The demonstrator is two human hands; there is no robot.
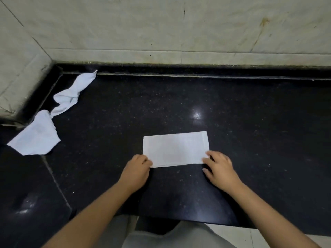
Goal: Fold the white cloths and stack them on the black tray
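White folded cloth (175, 149) (flat on black counter (250, 122)): left hand (137, 169) apparently pinching near corner, right hand (219, 167) fingers spread, pressing opposite corner.

I look down on a polished black speckled stone counter (250, 122) with a bright glint of overhead light (197, 114) on it. A raised black lip (215, 71) runs along its far edge. Behind rises a pale marble wall (161, 27), stained brown at right and meeting a side wall (19, 65) at left. Light floor tiles (268, 237) show at lower right.
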